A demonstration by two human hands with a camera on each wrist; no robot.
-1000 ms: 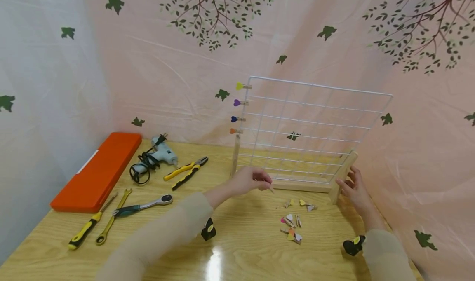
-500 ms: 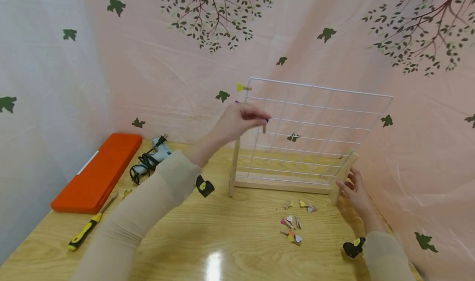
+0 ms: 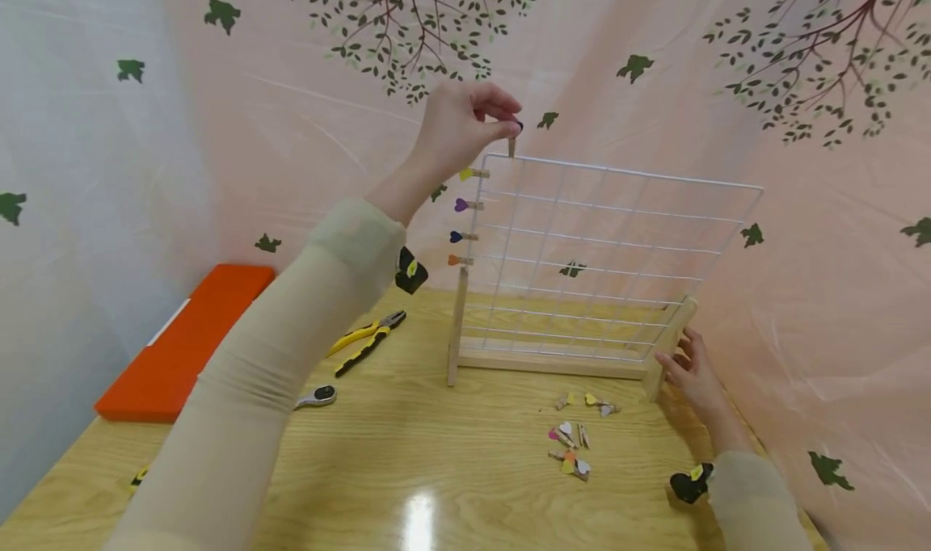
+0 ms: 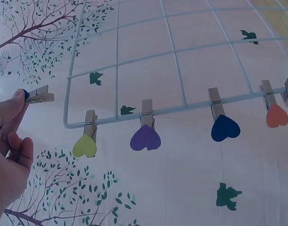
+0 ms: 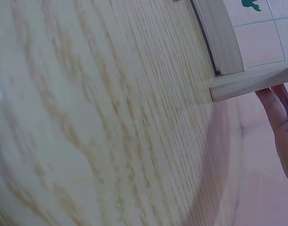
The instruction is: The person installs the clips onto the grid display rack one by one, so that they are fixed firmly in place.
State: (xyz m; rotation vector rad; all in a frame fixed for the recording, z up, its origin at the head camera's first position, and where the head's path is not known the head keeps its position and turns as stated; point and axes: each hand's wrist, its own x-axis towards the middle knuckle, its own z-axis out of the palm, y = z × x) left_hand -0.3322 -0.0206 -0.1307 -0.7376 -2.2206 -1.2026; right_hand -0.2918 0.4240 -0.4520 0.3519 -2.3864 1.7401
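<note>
My left hand [image 3: 465, 123] pinches a small wooden clothespin [image 3: 512, 145] with a dark blue heart, its end close over the top wire near the left corner of the white wire grid [image 3: 607, 169]. In the left wrist view this clothespin [image 4: 41, 94] points toward the grid. Down the grid's left edge are clipped a yellow heart clothespin [image 4: 85, 145], a purple one [image 4: 145, 138], a dark blue one [image 4: 225, 128] and an orange one [image 4: 277, 116]. My right hand [image 3: 700, 377] holds the stand's right wooden post [image 3: 672, 341], fingers along its outer side.
Several loose heart clothespins [image 3: 570, 457] lie on the table in front of the stand. At left are a red-orange case [image 3: 211, 325], yellow-black pliers [image 3: 367, 347] and a ratchet [image 3: 318, 396] partly behind the left sleeve. A patterned cloth backs the table.
My left hand has risen from low before the grid to its top left corner, carrying the clothespin. The right hand has stayed at the post.
</note>
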